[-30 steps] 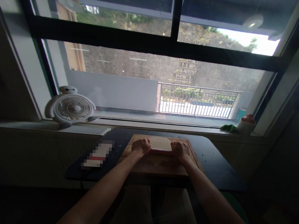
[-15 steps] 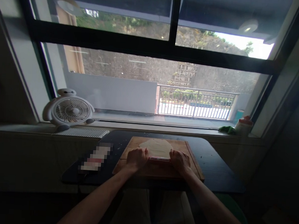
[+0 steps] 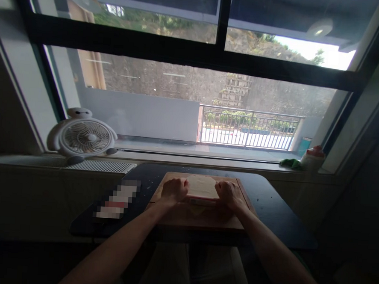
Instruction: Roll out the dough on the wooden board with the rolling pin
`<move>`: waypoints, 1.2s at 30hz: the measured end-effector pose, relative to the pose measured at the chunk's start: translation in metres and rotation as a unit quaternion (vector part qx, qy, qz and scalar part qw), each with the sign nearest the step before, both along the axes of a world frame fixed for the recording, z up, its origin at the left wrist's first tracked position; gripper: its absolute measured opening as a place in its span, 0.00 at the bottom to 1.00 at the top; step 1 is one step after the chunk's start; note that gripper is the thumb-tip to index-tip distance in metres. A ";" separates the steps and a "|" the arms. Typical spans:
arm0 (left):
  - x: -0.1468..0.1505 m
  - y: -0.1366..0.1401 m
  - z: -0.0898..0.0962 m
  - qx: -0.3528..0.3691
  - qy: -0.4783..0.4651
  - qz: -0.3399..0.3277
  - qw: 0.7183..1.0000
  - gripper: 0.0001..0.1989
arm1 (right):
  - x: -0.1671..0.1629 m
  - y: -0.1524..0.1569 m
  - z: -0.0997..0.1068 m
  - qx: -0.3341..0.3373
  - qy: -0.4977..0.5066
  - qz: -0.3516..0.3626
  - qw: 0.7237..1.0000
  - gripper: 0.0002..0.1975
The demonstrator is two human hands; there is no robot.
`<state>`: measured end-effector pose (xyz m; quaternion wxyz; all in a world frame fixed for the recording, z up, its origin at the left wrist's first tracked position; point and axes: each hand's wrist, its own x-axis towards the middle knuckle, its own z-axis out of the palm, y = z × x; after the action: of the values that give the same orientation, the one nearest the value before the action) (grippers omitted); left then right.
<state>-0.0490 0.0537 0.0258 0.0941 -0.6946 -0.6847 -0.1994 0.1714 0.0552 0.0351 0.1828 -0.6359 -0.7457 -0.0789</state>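
A flat, pale sheet of dough point(image 3: 202, 186) lies on a wooden cutting board point(image 3: 216, 221). Across its near part runs a rolling pin point(image 3: 202, 201) with printed lettering along its middle; a small pale patch of dough shows on the near side. My left hand point(image 3: 175, 189) is closed in a fist around the pin's left end. At the opposite end my right hand point(image 3: 229, 193) grips it the same way. Both fists cover the pin's ends and the side edges of the dough.
The board rests on a dark table point(image 3: 278, 216). A pixelated item point(image 3: 118, 200) lies at the table's left. On the sill stand a white fan point(image 3: 88, 138) at left and a red-topped white bottle point(image 3: 313, 160) beside a green cloth point(image 3: 291, 163) at right.
The dough looks narrower between my fists, and a pale patch now shows on the near side of the pin. Both hands keep their grip. The view has shifted slightly.
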 end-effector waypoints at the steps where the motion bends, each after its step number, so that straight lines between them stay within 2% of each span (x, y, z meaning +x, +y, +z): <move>1: 0.000 0.008 0.002 0.010 -0.004 0.008 1.000 0.23 | 0.000 0.007 0.002 0.000 0.001 -0.005 1.000 0.23; 4: 0.002 0.023 0.000 0.009 -0.015 0.037 0.999 0.23 | -0.001 0.016 0.002 0.005 0.002 -0.012 1.000 0.23; 6: 0.003 0.021 -0.005 0.001 -0.020 0.046 0.999 0.25 | -0.002 0.008 -0.002 0.010 0.001 0.007 1.000 0.23; 10: -0.002 -0.010 -0.016 0.011 -0.019 0.046 0.999 0.23 | -0.004 -0.021 -0.018 0.038 -0.005 0.055 0.998 0.19; 13: -0.007 -0.031 -0.021 0.047 0.016 -0.006 0.999 0.19 | -0.004 -0.029 -0.025 0.003 0.006 0.014 1.000 0.21; 15: -0.009 -0.034 -0.020 0.043 0.034 -0.030 0.998 0.19 | -0.004 -0.023 -0.024 -0.034 0.010 -0.001 0.999 0.22; 17: -0.010 -0.026 -0.019 0.019 0.037 -0.029 0.999 0.19 | -0.004 -0.011 -0.020 -0.058 0.013 -0.006 0.998 0.21; 21: -0.009 0.011 -0.014 -0.010 0.028 -0.016 0.999 0.18 | -0.003 0.015 -0.016 -0.089 0.021 -0.024 0.996 0.18; 24: -0.008 0.033 -0.012 -0.030 0.019 -0.012 0.999 0.17 | -0.004 0.027 -0.013 -0.082 0.026 -0.034 0.996 0.20; 26: -0.007 0.036 -0.011 -0.038 0.017 -0.017 0.999 0.17 | -0.005 0.026 -0.012 -0.067 0.027 -0.028 0.997 0.19; 28: -0.008 0.028 -0.011 -0.039 0.019 -0.032 0.999 0.17 | -0.005 0.018 -0.014 -0.049 0.026 -0.011 0.998 0.18; 32: -0.013 -0.007 -0.015 -0.033 0.031 -0.087 0.995 0.19 | -0.004 -0.014 -0.024 -0.001 0.013 0.023 1.000 0.18; 36: -0.016 -0.029 -0.018 0.003 0.043 -0.119 0.992 0.22 | -0.003 -0.035 -0.032 0.044 -0.007 0.034 0.998 0.21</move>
<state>-0.0654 0.0245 0.0079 0.1014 -0.7787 -0.5922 -0.1808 0.1680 0.0205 0.0032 0.2079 -0.6011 -0.7637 -0.1104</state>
